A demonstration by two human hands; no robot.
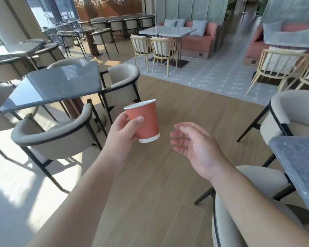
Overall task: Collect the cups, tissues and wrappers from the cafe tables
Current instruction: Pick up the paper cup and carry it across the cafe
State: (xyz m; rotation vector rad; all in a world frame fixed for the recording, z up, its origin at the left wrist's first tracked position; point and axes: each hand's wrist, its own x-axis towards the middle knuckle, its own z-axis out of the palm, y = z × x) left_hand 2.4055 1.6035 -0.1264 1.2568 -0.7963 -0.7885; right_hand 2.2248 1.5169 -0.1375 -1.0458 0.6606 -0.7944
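The left hand [122, 130] has its grip closed around a terracotta paper cup [144, 121], thumb across the near side of the cup wall and the other fingers wrapped behind it; the cup is held in the air above the wooden floor [168, 175], tilted with its white rim toward 11 o'clock and its white base band toward 5 o'clock. The right hand [194, 145] holds nothing: its grip is open, fingers loosely bent and pointing toward 9 o'clock, just beside the cup's base but apart from it. At 10 o'clock from the cup stands a dark glossy worktop [57, 84] with rounded beige chairs around it (the nearest chair [57, 139] sits close beside the left forearm). At 4 o'clock the corner of a dark speckled worktop [300, 168] juts in, with another beige chair [296, 114] behind it and one chair back [227, 220] under the right forearm. Between these two sets of furniture the wooden floor runs open toward 12 o'clock, up to a pale patterned carpet [212, 75] with a white worktop [168, 31], light wooden chairs [153, 49] and a pink sofa [200, 36].
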